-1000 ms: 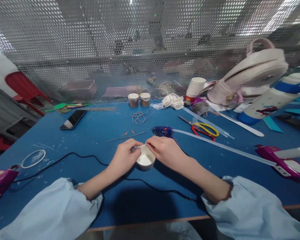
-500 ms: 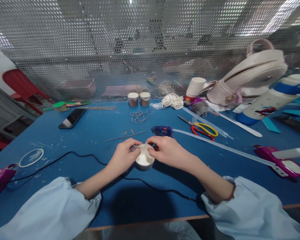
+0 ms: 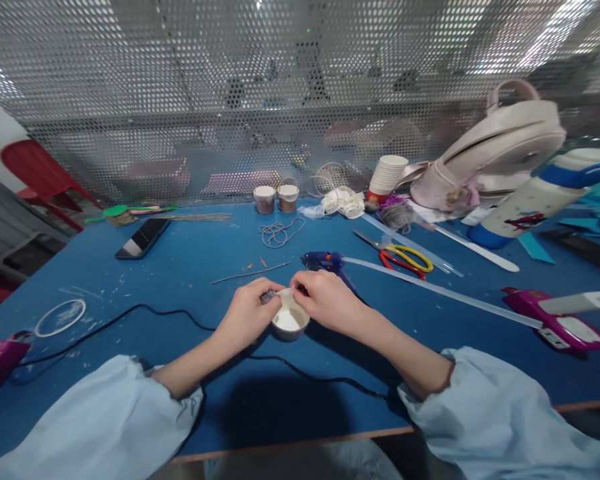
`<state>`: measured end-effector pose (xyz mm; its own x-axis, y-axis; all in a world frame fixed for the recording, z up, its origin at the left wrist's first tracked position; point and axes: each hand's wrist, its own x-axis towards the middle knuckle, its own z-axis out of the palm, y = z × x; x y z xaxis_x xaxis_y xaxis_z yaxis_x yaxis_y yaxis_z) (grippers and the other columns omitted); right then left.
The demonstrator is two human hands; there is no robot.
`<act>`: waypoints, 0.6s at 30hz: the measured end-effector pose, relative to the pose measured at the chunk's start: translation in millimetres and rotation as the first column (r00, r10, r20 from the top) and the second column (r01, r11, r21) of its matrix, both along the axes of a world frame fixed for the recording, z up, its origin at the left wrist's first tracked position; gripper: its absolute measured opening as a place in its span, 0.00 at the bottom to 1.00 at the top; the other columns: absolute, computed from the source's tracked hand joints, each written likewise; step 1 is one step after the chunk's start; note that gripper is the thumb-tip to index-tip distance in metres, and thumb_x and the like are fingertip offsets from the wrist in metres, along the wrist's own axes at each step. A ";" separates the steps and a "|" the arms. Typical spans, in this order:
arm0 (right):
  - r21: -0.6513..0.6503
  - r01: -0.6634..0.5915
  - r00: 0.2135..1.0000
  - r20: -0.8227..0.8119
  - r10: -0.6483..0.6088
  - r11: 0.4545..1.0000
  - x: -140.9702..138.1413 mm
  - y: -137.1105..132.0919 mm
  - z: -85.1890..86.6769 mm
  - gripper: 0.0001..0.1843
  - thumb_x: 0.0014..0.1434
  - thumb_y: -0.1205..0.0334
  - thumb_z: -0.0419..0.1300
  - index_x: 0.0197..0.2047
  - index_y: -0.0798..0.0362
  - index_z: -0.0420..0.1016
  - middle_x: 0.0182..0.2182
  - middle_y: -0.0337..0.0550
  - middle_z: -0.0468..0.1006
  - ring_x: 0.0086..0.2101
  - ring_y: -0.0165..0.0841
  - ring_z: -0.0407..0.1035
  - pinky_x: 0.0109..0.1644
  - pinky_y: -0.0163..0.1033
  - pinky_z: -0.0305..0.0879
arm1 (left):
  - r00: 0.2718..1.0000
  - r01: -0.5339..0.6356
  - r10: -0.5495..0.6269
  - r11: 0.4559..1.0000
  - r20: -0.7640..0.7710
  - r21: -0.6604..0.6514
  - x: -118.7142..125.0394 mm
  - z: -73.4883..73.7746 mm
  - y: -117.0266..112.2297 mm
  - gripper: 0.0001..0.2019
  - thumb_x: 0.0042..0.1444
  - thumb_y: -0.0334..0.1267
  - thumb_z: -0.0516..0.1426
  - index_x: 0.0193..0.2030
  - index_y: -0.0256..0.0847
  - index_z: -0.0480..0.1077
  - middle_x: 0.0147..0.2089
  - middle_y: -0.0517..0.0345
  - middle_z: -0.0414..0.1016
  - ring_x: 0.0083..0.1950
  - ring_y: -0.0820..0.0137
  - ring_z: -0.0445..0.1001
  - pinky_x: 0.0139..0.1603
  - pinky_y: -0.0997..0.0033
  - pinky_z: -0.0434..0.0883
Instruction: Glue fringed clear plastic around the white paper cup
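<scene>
Small cup (image 3: 290,321) upright on bench (image 3: 190,267), between hands, barely shifted over last second. Left hand (image 3: 247,313) closed, pinching grey bit (image 3: 267,297) at cup's far rim, as before. Right hand (image 3: 325,303) has slid left along rim and now pinches beside left's fingertips. Strip (image 3: 284,291), pale, seems held taut between them. Judgement: work has narrowed to fine two-handed pinch over rim. Glue gun (image 3: 325,260) behind, untouched.

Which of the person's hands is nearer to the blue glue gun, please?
Right. The right hand lies just this side of the glue gun; the left hand is farther off, across the cup that both hold.
</scene>
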<state>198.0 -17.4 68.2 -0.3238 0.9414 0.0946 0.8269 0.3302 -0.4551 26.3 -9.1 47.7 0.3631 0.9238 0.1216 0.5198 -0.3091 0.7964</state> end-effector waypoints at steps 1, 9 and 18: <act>-0.017 -0.005 1.000 -0.014 0.005 1.000 1.0 0.5 0.1 0.10 0.59 0.69 0.53 0.35 0.55 0.77 0.31 0.44 0.79 0.32 0.33 0.70 0.34 0.35 0.55 | 1.000 0.000 0.000 1.000 -0.001 -0.001 -0.1 -0.2 -0.2 0.13 0.50 0.29 0.51 0.37 0.40 0.76 0.35 0.58 0.77 0.35 0.71 0.71 0.37 0.72 0.64; -0.123 -0.069 0.990 -0.130 0.053 0.990 10.1 -1.3 8.0 0.09 0.55 0.67 0.58 0.40 0.55 0.77 0.32 0.41 0.79 0.32 0.31 0.70 0.33 0.33 0.60 | 1.000 -0.011 0.011 1.000 -0.007 -0.018 -0.1 -0.3 0.1 0.13 0.50 0.29 0.52 0.37 0.39 0.76 0.38 0.57 0.78 0.38 0.69 0.71 0.40 0.71 0.65; -0.100 0.058 0.953 -0.291 -0.085 0.993 41.9 -32.8 18.1 0.13 0.59 0.56 0.56 0.44 0.52 0.75 0.34 0.40 0.78 0.32 0.31 0.71 0.37 0.35 0.64 | 0.999 -0.028 0.026 0.997 -0.033 -0.071 -9.1 10.3 -1.2 0.09 0.52 0.40 0.55 0.37 0.39 0.71 0.34 0.59 0.73 0.30 0.72 0.66 0.33 0.72 0.63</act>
